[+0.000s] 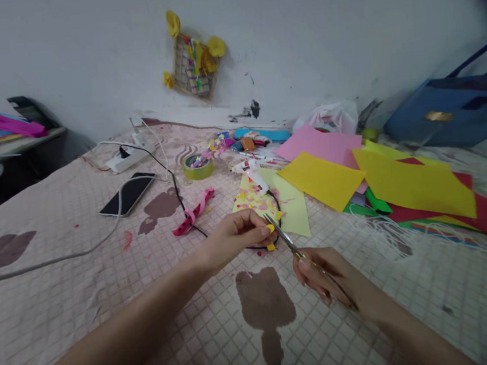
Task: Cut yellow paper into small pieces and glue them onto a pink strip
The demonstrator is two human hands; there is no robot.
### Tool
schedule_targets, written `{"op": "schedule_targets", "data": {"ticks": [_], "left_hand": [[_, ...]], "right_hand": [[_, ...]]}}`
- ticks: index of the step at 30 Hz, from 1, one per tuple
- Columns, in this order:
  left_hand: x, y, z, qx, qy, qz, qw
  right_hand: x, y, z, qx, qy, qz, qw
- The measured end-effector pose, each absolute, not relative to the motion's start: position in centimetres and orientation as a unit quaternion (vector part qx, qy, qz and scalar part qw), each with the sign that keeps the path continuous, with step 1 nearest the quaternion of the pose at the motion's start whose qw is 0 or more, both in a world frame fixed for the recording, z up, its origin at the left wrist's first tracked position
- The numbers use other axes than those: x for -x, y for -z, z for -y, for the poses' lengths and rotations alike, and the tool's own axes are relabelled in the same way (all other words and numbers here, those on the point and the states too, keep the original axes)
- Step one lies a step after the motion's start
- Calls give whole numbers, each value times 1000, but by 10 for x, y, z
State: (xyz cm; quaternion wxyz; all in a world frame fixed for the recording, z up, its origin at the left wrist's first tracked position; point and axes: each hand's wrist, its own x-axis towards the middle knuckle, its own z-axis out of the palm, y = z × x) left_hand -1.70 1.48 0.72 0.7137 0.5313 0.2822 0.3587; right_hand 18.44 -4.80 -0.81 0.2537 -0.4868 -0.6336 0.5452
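Holding a tiny yellow piece (270,227) up to some scissors (290,244), no readable labels anywhere.
Left hand (242,231) reaches in from lower left, fingers pinching the yellow bit; right hand's (321,272) fingers are wrapped round the handles, bare patterned cloth (175,321) nearest the wearer.

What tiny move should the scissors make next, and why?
Probably a small snip at the edge of the little yellow piece: the left hand pinches it, and the right hand holds the scissors with their tips right beside it.
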Motion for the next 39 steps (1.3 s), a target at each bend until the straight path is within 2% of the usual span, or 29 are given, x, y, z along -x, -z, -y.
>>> {"op": "schedule_targets", "data": {"ticks": [5, 12, 20, 31, 36, 39], "left_hand": [[18, -7, -16, -539, -347, -275, 717], [17, -2, -13, -561, -300, -289, 716], [15, -3, -11, -576, -283, -314, 699], [10, 4, -3, -643, -220, -329, 655], [14, 1, -7, -641, -168, -310, 682], [15, -2, -9, -635, -197, -300, 684]], "right_hand": [[-185, 11, 49, 494, -547, 623, 260], [-173, 6, 48, 521, -528, 575, 344], [-168, 2, 46, 520, -508, 572, 379], [-164, 9, 42, 531, -496, 576, 373], [-166, 8, 42, 518, -513, 570, 379], [-166, 7, 43, 522, -520, 557, 384]]}}
